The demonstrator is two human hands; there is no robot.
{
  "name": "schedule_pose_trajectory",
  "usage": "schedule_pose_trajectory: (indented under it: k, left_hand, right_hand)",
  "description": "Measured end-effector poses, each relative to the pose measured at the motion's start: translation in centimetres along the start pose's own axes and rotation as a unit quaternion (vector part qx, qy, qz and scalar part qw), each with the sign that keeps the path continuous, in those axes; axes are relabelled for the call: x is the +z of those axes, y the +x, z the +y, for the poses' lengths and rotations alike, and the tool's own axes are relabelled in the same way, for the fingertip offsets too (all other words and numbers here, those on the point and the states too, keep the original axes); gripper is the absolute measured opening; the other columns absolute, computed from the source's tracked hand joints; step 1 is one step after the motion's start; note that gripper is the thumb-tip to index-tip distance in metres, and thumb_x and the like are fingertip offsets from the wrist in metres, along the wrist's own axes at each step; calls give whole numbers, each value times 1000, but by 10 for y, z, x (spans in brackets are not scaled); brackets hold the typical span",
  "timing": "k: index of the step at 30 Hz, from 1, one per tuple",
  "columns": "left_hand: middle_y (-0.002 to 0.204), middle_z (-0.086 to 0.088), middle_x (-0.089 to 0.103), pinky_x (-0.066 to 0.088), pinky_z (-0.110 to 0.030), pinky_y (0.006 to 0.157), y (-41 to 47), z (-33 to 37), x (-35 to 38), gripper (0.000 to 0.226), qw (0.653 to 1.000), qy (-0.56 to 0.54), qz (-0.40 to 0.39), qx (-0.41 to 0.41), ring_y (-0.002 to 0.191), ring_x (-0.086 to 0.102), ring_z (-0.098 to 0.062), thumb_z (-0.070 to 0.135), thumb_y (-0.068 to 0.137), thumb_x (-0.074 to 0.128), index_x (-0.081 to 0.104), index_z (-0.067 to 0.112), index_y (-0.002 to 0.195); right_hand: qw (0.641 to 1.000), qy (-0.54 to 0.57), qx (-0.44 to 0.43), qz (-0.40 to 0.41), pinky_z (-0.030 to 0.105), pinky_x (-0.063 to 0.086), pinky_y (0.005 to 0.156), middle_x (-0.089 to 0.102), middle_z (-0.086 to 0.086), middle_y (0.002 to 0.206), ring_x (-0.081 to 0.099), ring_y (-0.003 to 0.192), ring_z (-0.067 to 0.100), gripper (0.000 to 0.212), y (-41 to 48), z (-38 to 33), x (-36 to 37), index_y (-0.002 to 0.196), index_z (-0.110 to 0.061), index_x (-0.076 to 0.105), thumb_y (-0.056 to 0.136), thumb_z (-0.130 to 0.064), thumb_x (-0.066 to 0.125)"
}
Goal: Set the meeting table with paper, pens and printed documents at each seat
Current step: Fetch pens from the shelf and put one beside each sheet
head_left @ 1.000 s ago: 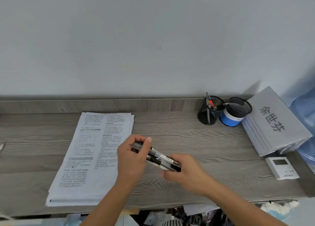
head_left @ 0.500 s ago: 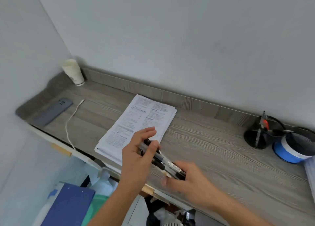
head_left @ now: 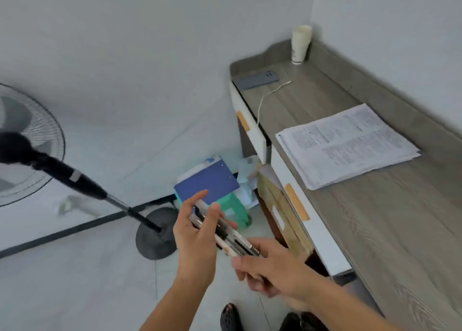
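A standing fan (head_left: pixel 30 143) fills the left of the frame. At centre, above the floor (head_left: pixel 75 293), the left hand (head_left: pixel 197 233) grips a bundle of pens (head_left: pixel 225 233), thumb laid across it. The blurred right hand (head_left: pixel 272 268) curls round the bundle's near end. Behind them, a blue clipboard (head_left: pixel 206 184) lies on a green stool (head_left: pixel 233 208). At right, printed documents (head_left: pixel 347 145) lie stacked on the table (head_left: pixel 390 218), well apart from both hands.

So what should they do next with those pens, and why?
Probably steady the near ends of the pens with the right hand: the left hand grips the bundle over the floor, beside the desk, where a slip would scatter them.
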State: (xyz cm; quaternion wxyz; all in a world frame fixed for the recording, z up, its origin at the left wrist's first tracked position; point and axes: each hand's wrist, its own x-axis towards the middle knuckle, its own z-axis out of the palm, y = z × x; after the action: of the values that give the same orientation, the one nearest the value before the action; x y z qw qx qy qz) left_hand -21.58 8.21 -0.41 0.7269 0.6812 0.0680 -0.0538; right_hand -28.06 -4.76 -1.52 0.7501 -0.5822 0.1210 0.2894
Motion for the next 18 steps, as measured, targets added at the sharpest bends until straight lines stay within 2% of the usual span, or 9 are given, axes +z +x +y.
schedule_pose_trajectory:
  k: [3,5,7,9,11,13,15,18]
  left_hand:
    - [74,-15,67,55,-35,52,-18,6,-58,13,998,-2,62,8,59,70,-30,8,92,58,61,11,104]
    - [80,-17,70,56,-34,58,-34,7,-97,27,994,-46,96,3,65,70,-29,8,90,59,59,19,114]
    - [87,-18,72,57,-39,70,-50,5,-139,46,982,-142,120,-22,72,70,-29,9,85,60,50,29,125]
    - [92,-20,73,54,-43,83,-66,4,-186,54,966,-216,130,-48,83,70,-32,9,79,61,48,24,128]
    - [91,-21,72,54,-44,86,-85,4,-236,49,957,-250,134,-62,88,70,-35,8,78,59,51,7,127]
    - [83,-19,70,58,-44,80,-107,6,-287,39,942,-281,176,-61,80,71,-33,4,81,57,53,-4,119]
    - [76,-16,68,59,-43,75,-129,6,-336,24,921,-301,241,-51,73,71,-30,2,88,53,55,-3,112]
    - [74,-15,67,58,-42,71,-163,-3,-397,15,885,-299,356,-36,71,71,-30,7,95,51,55,0,108]
  right_hand:
    - [995,-84,1,-59,19,30,42,55,1,64,43,45,9,22,18,10,46,94,-9,58,85,-23,72]
    - [988,-122,-14,-94,19,33,45,47,-4,58,42,45,7,18,29,17,79,89,-10,53,86,-17,70]
    - [978,-165,-21,-125,20,34,46,44,-6,56,41,46,8,19,39,24,114,88,-11,52,86,-17,69]
    - [967,-194,-12,-165,17,34,45,43,-7,55,40,45,7,19,48,31,152,87,-12,51,87,-18,68]
    - [954,-220,5,-204,16,32,41,47,-5,57,40,44,7,18,56,41,195,87,-14,51,89,-22,67]
    - [946,-225,14,-232,19,30,40,58,0,63,44,45,10,20,61,53,244,87,-17,55,91,-35,64]
    - [944,-215,-3,-251,21,30,39,66,6,71,49,47,15,25,67,70,293,82,-23,61,92,-47,59]
    - [918,-281,-50,-276,18,35,41,71,13,77,60,52,21,25,76,95,360,81,-28,63,97,-43,49]
